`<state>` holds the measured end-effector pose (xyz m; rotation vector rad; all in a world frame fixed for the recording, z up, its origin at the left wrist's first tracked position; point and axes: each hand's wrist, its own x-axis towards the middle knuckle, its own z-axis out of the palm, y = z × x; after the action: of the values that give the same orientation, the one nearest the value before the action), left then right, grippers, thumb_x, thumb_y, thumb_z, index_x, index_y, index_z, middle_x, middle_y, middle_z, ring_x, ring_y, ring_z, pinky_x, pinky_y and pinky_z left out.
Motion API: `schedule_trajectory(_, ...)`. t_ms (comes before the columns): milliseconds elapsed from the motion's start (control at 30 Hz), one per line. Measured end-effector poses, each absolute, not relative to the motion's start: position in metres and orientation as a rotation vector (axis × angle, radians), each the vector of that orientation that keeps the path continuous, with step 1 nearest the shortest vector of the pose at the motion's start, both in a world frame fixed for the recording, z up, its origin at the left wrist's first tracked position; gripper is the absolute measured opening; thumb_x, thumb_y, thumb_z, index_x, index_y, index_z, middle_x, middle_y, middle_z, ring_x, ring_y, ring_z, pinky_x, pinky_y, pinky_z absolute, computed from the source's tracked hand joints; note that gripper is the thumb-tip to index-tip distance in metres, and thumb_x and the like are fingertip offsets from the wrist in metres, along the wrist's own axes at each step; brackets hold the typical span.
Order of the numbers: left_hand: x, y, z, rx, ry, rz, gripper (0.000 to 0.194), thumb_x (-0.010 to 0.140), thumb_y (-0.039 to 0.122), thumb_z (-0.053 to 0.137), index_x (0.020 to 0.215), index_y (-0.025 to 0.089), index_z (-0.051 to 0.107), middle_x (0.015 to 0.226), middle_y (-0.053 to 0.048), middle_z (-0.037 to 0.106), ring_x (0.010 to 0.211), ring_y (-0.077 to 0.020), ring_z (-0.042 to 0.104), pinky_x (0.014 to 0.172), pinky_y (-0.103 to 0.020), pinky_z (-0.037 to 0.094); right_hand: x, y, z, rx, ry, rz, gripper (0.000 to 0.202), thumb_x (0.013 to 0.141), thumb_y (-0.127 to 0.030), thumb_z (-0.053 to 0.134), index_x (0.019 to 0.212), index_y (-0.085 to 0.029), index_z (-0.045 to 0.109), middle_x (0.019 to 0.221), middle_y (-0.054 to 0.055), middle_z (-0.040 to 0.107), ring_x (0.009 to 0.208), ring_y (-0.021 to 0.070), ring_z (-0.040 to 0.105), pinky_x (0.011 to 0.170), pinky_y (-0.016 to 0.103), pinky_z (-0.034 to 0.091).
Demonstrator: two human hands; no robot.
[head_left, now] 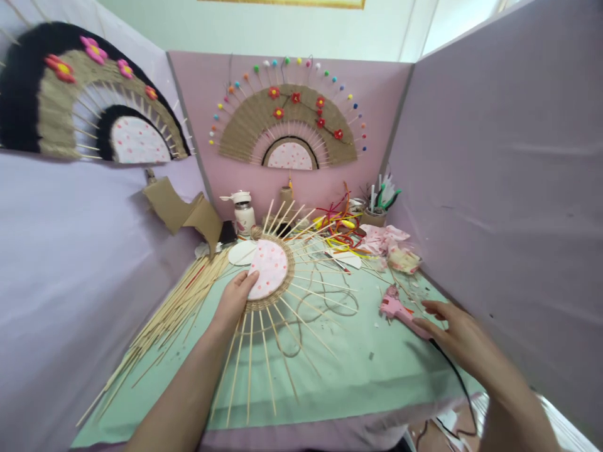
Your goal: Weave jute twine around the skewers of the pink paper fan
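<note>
My left hand [238, 294] pinches the straight edge of a half-round fan [269, 269], thumb on its pink dotted cloth face. Woven twine rims the curved edge, and thin bamboo sticks fan out from it to the right and toward me. A loose length of twine [325, 294] loops across the table under the sticks. At the right, my right hand [452, 323] hovers at the handle of a pink hot glue gun [398, 312], its fingers apart. Whether the fingertips touch the handle I cannot tell. The glue gun lies on the green cloth with its black cord running off the front edge.
Bamboo sticks [174, 314] lie piled along the left. At the back stand a white bottle [244, 216], red and yellow pipe cleaners [342, 226], a tool pot [374, 216] and pink cloth scraps [384, 238]. Finished fans [292, 119] hang on partitions around the table.
</note>
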<state>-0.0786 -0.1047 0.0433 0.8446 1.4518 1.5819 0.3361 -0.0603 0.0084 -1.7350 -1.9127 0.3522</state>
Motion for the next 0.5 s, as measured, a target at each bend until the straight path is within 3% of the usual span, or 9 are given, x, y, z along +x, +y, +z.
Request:
schedule_trajectory(100,-0.078,-0.104,0.047,0.841,1.512,1.570,0.025,0.066,0.036,0.072,0.078,0.016,0.064,0.065,-0.002,0.070,0.062,-0.0177,0.066,0.058,-0.026,0.051,0.345,-0.059,0.000,-1.864,-2.039,0.191,0.052,0.073,-0.051,0.061,0.109,-0.014,0.067,0.113,0.019,0.067,0.109,0.0377,0.058,0.093,0.047,0.043)
schedule_trajectory(267,-0.079,-0.103,0.048,0.837,1.530,1.573,0.018,0.070,0.030,0.069,0.080,0.016,0.065,0.068,-0.003,0.071,0.064,-0.0189,0.067,0.058,-0.026,0.052,0.320,-0.058,0.000,-1.892,-2.158,0.251,0.046,0.075,-0.041,0.065,0.112,-0.012,0.065,0.111,0.018,0.064,0.107,0.0354,0.054,0.090,0.041,0.042)
schedule_trajectory(367,-0.078,-0.103,0.048,0.836,1.532,1.573,0.019,0.069,0.032,0.069,0.080,0.016,0.065,0.066,-0.003,0.071,0.062,-0.0183,0.067,0.056,-0.026,0.052,0.307,-0.054,-0.006,-1.846,-2.167,0.240,0.035,0.083,-0.041,0.056,0.102,-0.014,0.066,0.102,0.016,0.064,0.101,0.0321,0.055,0.088,0.039,0.041)
schedule_trajectory(500,-0.077,-0.104,0.049,0.864,1.521,1.595,0.024,0.066,0.037,0.071,0.076,0.016,0.065,0.065,-0.002,0.071,0.060,-0.0181,0.065,0.056,-0.026,0.051,0.310,-0.046,-0.015,-1.808,-2.144,0.214,0.034,0.086,-0.042,0.048,0.091,-0.014,0.067,0.091,0.016,0.064,0.090,0.0300,0.057,0.084,0.041,0.042)
